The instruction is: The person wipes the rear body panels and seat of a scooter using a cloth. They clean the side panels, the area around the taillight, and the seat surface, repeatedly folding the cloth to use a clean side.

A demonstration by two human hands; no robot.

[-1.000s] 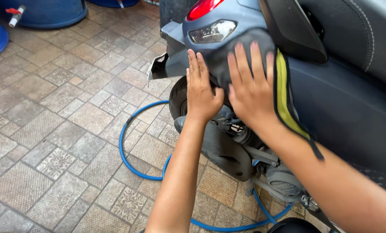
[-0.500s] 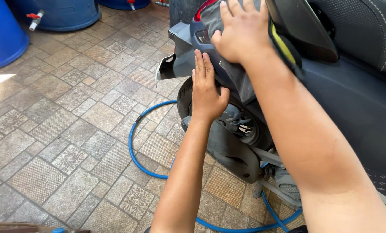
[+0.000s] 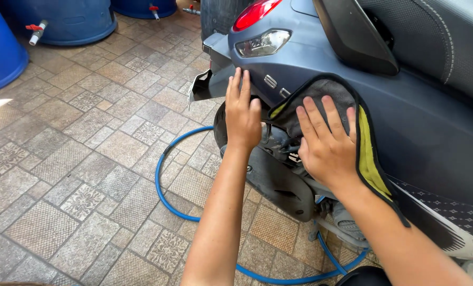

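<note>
I see both forearms reaching up from the near edge toward the rear of a grey-blue scooter (image 3: 421,127) on the right. My left hand (image 3: 242,114) lies flat, fingers straight and close together, palm against the lower edge of the scooter's rear panel, just left of the cloth and below the tail light (image 3: 257,27). My right hand (image 3: 326,145) is spread wide, fingers fanned, pressing a dark grey cloth with a yellow underside (image 3: 347,114) onto the side panel; it grips nothing, the palm only pins the cloth flat. The cloth drapes over the panel, its yellow edge hanging to the right of my wrist. A blue hose (image 3: 165,185) loops on the paved floor (image 3: 61,185) beneath my arms. Blue barrels (image 3: 67,18) stand far left.
</note>
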